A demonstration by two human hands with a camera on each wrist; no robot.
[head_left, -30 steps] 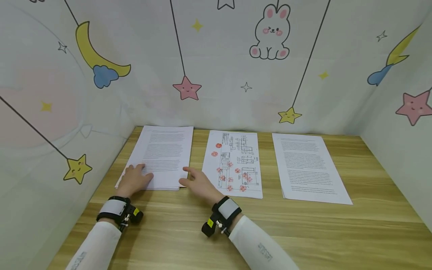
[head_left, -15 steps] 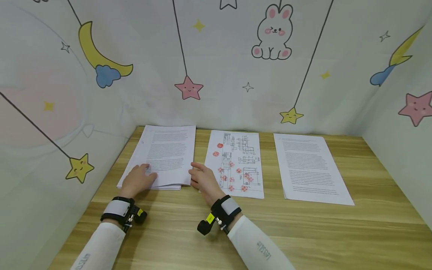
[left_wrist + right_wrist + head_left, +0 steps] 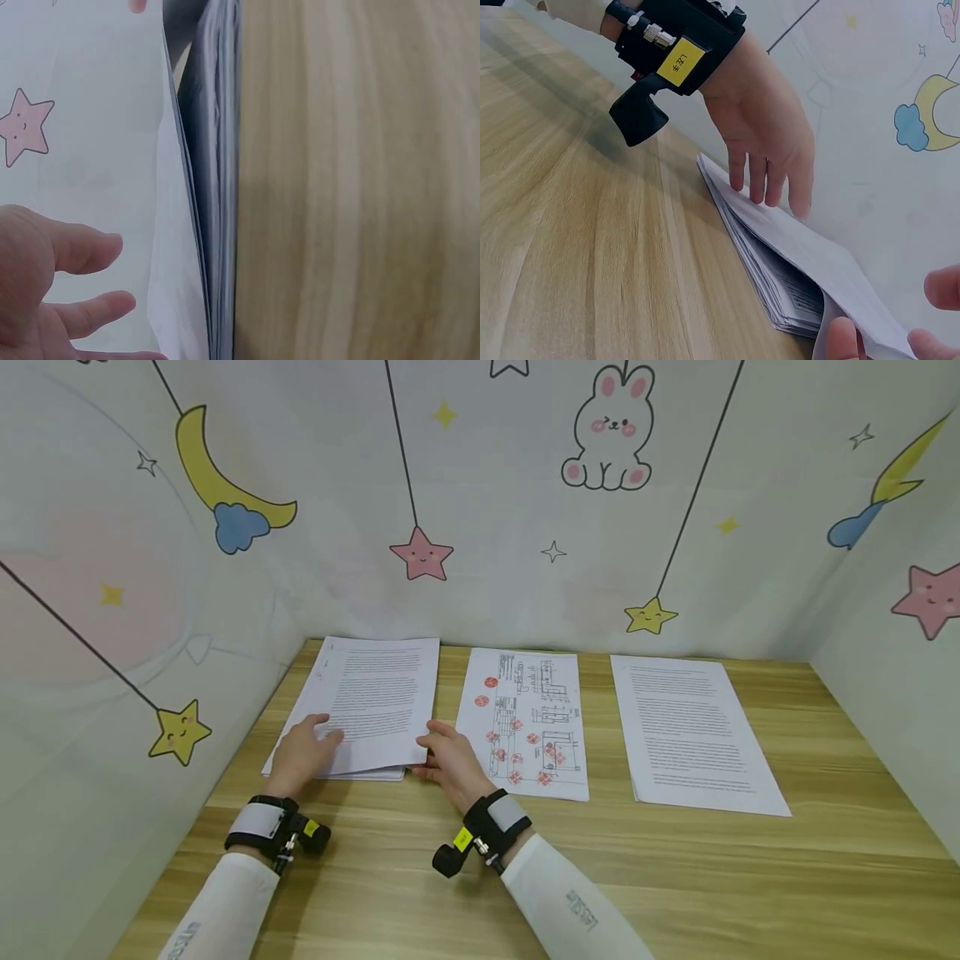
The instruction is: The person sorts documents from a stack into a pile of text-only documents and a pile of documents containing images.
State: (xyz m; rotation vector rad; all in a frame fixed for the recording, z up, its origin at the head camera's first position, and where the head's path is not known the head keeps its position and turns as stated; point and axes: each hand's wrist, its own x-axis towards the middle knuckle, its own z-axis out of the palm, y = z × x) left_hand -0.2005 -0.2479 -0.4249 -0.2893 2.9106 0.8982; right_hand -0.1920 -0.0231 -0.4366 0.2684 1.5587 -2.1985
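Observation:
On the left of the table lies a stack of printed paper sheets [image 3: 378,693]. My left hand [image 3: 300,756] rests on its lower left part, fingers spread and fairly straight; in the right wrist view its fingertips touch the top sheet. My right hand [image 3: 453,764] holds the near right corner of the upper sheets, its fingers partly hidden by the paper. These upper sheets [image 3: 810,247] are raised at that corner. A gap opens between them and the lower sheets [image 3: 769,277], and the left wrist view shows the same gap along the near edge.
Right of the stack lies a sheet with technical drawings and red stamps [image 3: 525,727]. Farther right is another printed text sheet [image 3: 693,735]. The wooden table [image 3: 675,877] meets a patterned fabric wall [image 3: 510,593] at the back and both sides.
My right hand has taken the near right corner of the upper sheets and lifted it from the stack. The left hand has stayed on the paper with little movement.

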